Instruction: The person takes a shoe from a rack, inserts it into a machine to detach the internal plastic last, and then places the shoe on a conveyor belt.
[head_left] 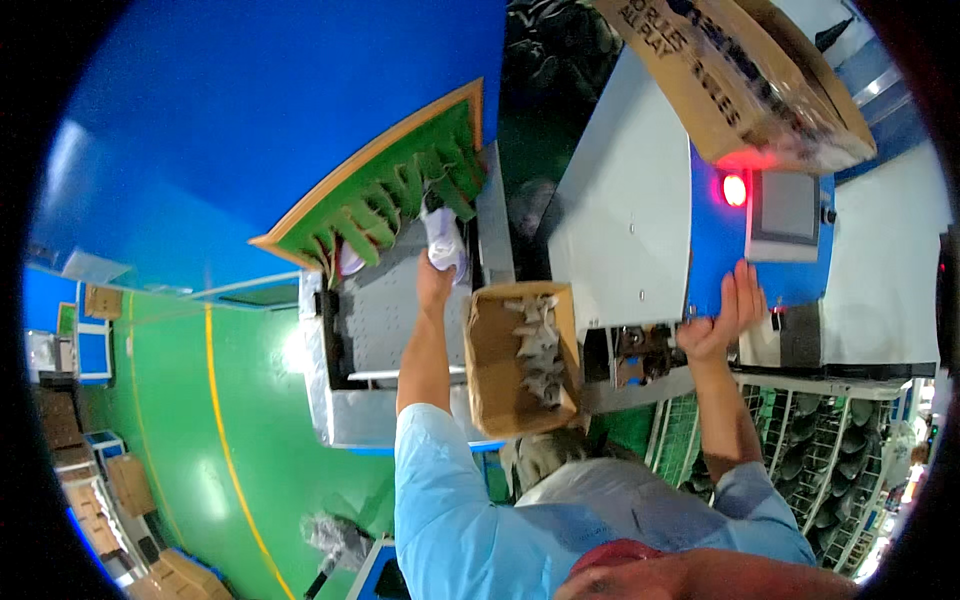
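Note:
My left hand (437, 278) is closed on the near end of a white shoe (443, 238), at the green strip curtain (395, 205) of a large blue machine. The shoe's far end reaches in among the hanging strips. Below it lies a grey perforated bed (390, 315). A second light-coloured shoe (350, 258) is partly hidden by the strips at the left. My right hand (727, 312) rests against the lower edge of a blue control panel (708, 250), fingers stretched and thumb apart, holding nothing. Above that hand are a lit red button (735, 190) and a grey screen (787, 207).
An open cardboard box (480, 400) with grey pointed pieces stands between my arms. A larger printed carton (770, 110) sits atop the machine at the upper right. Wire racks (780, 440) with dark shoe-shaped pieces are at the lower right. Green floor (250, 400) stretches to the left.

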